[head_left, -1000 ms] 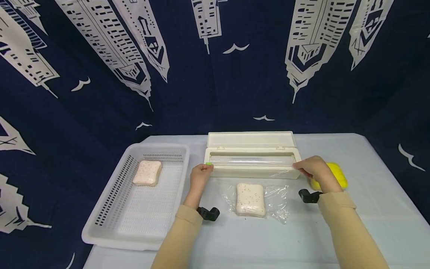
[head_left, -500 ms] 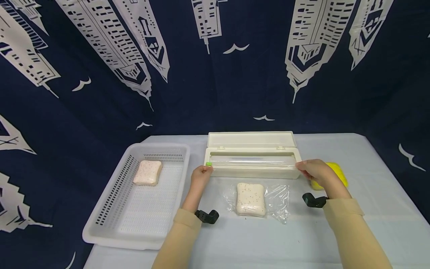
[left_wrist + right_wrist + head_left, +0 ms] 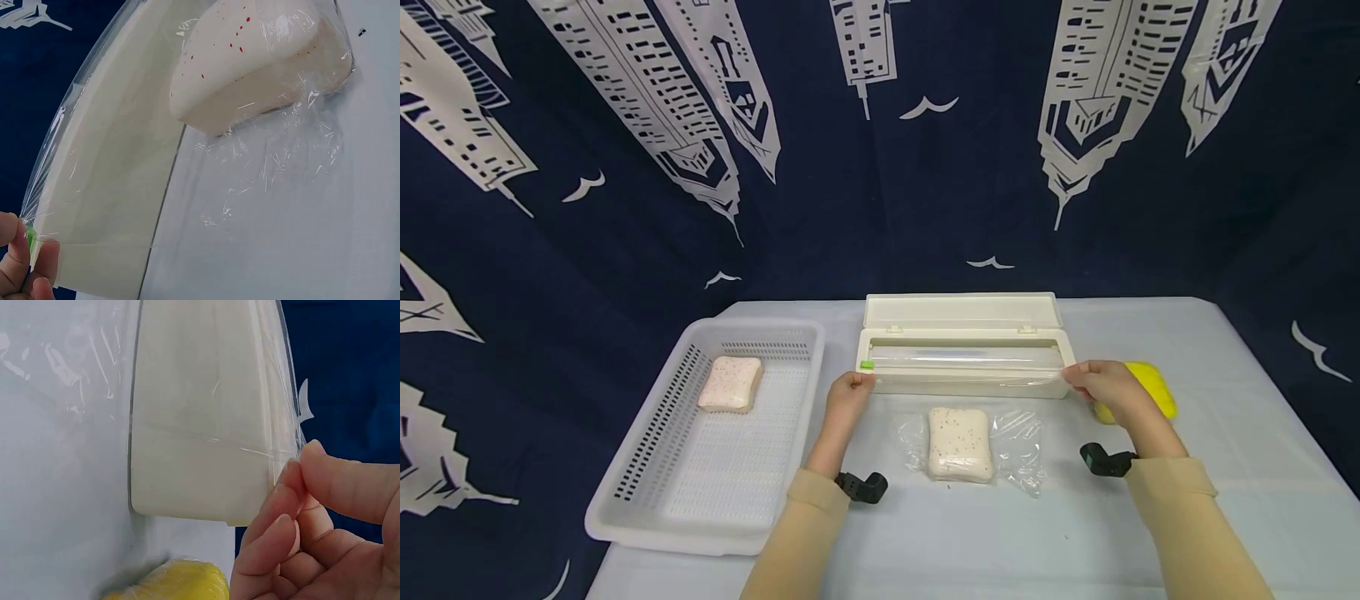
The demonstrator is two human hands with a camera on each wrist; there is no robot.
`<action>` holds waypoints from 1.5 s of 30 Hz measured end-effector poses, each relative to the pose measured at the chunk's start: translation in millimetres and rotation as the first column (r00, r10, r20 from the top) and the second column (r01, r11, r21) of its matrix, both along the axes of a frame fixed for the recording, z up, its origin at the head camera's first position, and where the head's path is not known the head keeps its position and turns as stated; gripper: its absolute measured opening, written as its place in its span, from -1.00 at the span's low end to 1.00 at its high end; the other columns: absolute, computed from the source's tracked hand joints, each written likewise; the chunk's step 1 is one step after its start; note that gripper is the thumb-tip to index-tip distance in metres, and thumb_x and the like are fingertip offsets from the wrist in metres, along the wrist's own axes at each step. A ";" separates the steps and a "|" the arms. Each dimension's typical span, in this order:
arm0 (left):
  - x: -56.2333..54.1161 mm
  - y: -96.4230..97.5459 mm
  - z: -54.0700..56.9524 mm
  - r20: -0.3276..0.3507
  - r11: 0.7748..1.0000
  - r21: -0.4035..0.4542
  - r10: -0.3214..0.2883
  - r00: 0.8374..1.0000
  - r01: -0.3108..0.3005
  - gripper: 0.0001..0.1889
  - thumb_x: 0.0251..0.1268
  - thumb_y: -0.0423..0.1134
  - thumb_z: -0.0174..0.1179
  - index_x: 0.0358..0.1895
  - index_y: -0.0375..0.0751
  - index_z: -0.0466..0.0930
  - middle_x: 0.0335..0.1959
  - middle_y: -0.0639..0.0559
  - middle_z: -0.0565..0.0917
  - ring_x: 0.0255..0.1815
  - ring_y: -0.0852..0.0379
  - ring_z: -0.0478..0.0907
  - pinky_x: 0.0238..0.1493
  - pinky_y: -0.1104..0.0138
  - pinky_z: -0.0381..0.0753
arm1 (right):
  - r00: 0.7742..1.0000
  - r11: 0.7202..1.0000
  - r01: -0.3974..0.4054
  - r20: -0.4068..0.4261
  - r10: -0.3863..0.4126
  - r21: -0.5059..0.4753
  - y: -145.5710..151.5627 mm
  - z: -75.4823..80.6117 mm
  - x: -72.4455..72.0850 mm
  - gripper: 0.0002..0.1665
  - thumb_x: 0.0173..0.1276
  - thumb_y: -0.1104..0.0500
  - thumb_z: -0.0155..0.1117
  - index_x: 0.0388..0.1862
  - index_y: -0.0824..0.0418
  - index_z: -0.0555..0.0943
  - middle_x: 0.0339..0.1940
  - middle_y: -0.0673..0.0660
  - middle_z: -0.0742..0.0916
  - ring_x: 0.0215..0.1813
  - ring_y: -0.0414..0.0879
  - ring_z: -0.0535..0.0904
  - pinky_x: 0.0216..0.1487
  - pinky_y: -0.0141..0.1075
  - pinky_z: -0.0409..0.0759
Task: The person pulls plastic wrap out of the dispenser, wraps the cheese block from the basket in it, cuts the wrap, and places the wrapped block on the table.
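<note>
A cream cling film dispenser (image 3: pixel 910 385) stands at the back of the table with its lid (image 3: pixel 961 312) raised and a clear roll (image 3: pixel 962 357) inside. My left hand (image 3: pixel 847 400) pinches the cling film (image 3: pixel 70 134) at the dispenser's front left corner, by a green tab (image 3: pixel 867 366). At the front right corner my right hand (image 3: pixel 1108 388) pinches the film's other end between thumb and fingers. The film stretches between both hands. In front lies a white, speckled, bread-slice-shaped block (image 3: pixel 959 446) wrapped in crinkled film.
On the left stands a white perforated basket (image 3: pixel 700 533) with a pinkish speckled block (image 3: pixel 730 384) inside. A yellow film-wrapped thing (image 3: pixel 1152 387) lies behind the right hand. A dark blue patterned cloth (image 3: pixel 887 208) hangs behind the white table (image 3: pixel 970 550).
My right hand has shifted right and slightly nearer me along the dispenser's front. My left hand has dropped a little, showing more of the green tab.
</note>
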State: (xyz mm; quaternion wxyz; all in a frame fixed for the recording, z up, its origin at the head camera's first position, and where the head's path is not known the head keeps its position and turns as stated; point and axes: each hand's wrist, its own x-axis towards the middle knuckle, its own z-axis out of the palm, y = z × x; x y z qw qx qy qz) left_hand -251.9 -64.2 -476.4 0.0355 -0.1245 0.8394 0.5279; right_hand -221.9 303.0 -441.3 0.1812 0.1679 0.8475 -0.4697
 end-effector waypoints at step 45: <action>7.0 -6.5 -5.9 0.009 0.998 0.033 0.051 0.999 -0.051 -0.69 0.33 -0.25 0.05 -0.05 -0.45 0.57 -0.14 -0.26 0.62 -0.12 -0.10 0.53 -0.10 0.10 0.54 | 0.991 0.987 -0.131 -0.020 0.133 0.095 9.7 -7.0 12.1 -0.53 0.40 -0.17 0.19 -0.28 0.25 0.60 -0.35 0.03 0.59 -0.17 -0.01 0.44 -0.15 -0.22 0.41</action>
